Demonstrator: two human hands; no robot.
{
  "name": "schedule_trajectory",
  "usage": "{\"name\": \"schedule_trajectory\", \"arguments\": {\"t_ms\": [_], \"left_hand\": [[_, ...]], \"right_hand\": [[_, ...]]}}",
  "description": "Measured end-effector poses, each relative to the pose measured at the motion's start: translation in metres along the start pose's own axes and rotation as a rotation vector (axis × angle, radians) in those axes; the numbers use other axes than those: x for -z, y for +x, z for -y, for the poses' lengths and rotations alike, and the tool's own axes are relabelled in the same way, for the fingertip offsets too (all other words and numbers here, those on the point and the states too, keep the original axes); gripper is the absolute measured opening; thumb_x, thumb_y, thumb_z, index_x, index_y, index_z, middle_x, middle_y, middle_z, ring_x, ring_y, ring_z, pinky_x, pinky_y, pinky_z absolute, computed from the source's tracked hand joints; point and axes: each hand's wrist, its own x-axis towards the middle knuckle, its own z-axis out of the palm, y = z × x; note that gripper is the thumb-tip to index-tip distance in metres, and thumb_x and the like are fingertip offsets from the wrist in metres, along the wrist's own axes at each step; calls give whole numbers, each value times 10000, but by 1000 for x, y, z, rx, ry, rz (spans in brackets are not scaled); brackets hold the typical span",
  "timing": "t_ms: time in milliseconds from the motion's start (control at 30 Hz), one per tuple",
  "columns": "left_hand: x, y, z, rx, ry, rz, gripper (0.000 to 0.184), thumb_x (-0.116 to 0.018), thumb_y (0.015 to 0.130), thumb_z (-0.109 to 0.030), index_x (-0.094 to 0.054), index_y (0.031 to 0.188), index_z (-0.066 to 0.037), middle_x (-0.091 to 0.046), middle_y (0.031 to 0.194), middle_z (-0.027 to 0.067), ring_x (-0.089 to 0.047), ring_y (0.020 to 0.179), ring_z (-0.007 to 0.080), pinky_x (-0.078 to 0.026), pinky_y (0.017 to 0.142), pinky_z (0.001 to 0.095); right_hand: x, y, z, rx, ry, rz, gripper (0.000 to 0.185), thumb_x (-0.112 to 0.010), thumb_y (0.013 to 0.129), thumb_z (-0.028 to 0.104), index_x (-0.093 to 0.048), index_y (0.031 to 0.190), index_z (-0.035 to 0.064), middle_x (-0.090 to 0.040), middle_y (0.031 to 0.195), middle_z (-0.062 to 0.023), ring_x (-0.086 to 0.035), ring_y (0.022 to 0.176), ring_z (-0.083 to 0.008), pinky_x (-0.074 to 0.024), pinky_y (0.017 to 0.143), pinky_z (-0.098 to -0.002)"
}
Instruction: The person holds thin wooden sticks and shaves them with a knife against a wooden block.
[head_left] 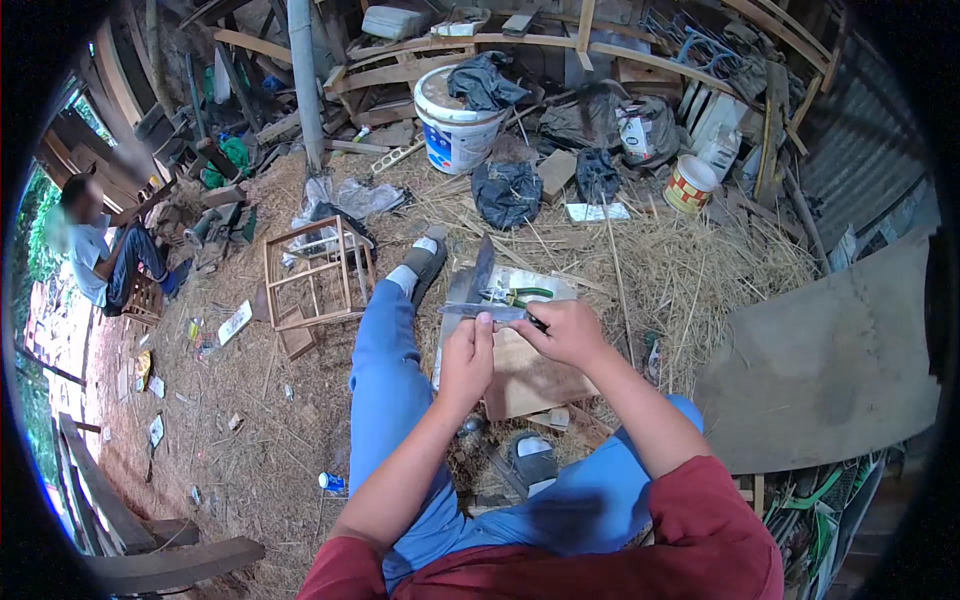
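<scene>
A knife (pixel 485 311) lies crosswise in front of me, its blade pointing left. My right hand (pixel 567 334) is wrapped round its dark handle. Closed just below the blade, my left hand (pixel 467 355) has its thumb up against the metal; whether it holds anything else is hidden. Behind the knife, green-handled pliers (pixel 525 294) rest on a board (pixel 530 375) between my legs. A long dark blade (pixel 483 262) lies beside them, its tip pointing away from me.
A wooden frame (pixel 318 272) stands left of my outstretched leg. Ahead are a white bucket (pixel 455 140), black bags (pixel 506 194) and a smaller tub (pixel 690 184). A large sheet (pixel 825 355) lies at right. Another person (pixel 105 250) sits far left. A can (pixel 331 483) is on the straw.
</scene>
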Motion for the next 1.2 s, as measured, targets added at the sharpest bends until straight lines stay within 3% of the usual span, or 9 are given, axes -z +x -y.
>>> {"name": "schedule_trajectory", "arguments": {"t_ms": [367,433,533,667,767,833,1067,1133,1200], "left_hand": [[-2,0,-21,47,64,-40,442,-559,1057,-319,-565,772,18,-468,621,1,-399,638,64,-370,558,315],[0,1,-19,54,101,-8,424,-553,1058,-310,-601,811,31,-507,596,71,-432,592,96,-382,539,343],[-7,4,6,-38,-30,-18,416,-530,1069,-302,-588,824,29,-543,646,79,-451,622,112,-402,567,349],[-12,1,17,1,-59,26,403,-504,1081,-284,-576,834,26,-571,689,89,-474,653,122,-418,594,351],[-18,2,9,-44,-64,-38,396,-505,1083,-275,-568,831,24,-546,666,66,-450,643,107,-409,584,339],[-15,2,-6,12,9,-20,393,-497,1089,-290,-590,842,1,-551,753,2,-441,739,54,-399,635,281],[-17,2,3,128,-10,2,412,-502,1087,-299,-584,815,-2,-524,729,-8,-410,714,48,-378,618,270],[-22,1,11,43,-111,-69,388,-554,1065,-265,-586,792,9,-468,632,3,-403,640,69,-371,556,302],[-26,-2,8,28,-111,-78,387,-554,1065,-264,-582,787,4,-468,639,4,-407,644,68,-373,564,300]], "right_hand": [[15,0,2,-26,-52,-41,474,-680,901,488,-588,653,95,-620,598,-94,-628,548,-336,-479,501,-450],[16,1,-1,-40,-66,-41,471,-681,901,485,-590,654,95,-620,596,-94,-630,547,-335,-478,497,-446],[12,-2,-6,-13,-53,-32,478,-668,904,510,-611,674,94,-627,598,-103,-635,550,-338,-481,502,-450],[3,-8,-13,-49,-8,56,509,-637,909,558,-640,706,92,-638,609,-121,-637,551,-344,-487,513,-459],[1,-7,-18,-26,-23,28,518,-638,910,561,-626,691,91,-637,611,-115,-634,547,-343,-488,511,-460],[9,-4,-13,-39,-31,4,519,-649,908,548,-600,664,92,-631,608,-101,-630,543,-341,-486,505,-458],[9,-3,-17,-30,-26,-19,465,-686,905,486,-588,670,97,-584,567,-103,-618,530,-333,-457,479,-445],[5,-5,-19,6,-2,7,468,-685,905,488,-587,669,97,-584,567,-108,-616,525,-332,-457,479,-443],[4,-5,-21,-4,-3,16,462,-685,906,488,-595,675,98,-590,573,-111,-618,527,-332,-459,481,-442]]}}
